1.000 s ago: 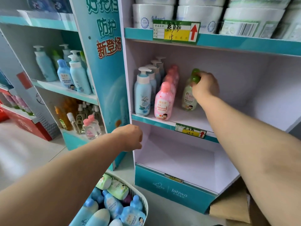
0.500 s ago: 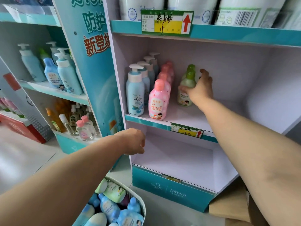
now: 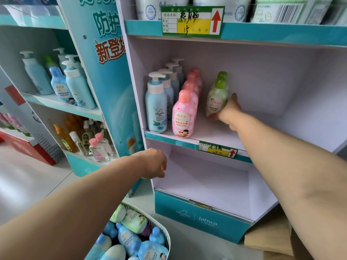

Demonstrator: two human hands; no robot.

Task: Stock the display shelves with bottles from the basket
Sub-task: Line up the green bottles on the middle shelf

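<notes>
- Since a moment ago the right hand [image 3: 228,112] has slid from the green bottle's cap down to its base, while the left hand [image 3: 153,164] has barely moved.
- Nearest, at the bottom, the basket [image 3: 165,235] sits on the floor, well stocked with blue and green bottles lying loose.
- Above it the left hand hangs curled into a loose fist, holding nothing I can see, just in front of the empty lower shelf [image 3: 202,182].
- Farther in, on the middle shelf [image 3: 216,132], the right hand rests against the lower right side of the green bottle [image 3: 216,97]; its fingers are hidden behind the bottle, so I cannot tell whether they clasp it or only nudge it.
- Left of it stand a row of pink bottles [image 3: 184,113] and a row of blue pump bottles [image 3: 156,106].
- My worry: a push low on that tall bottle could tip it into the one behind, or leftward into the pink row.
</notes>
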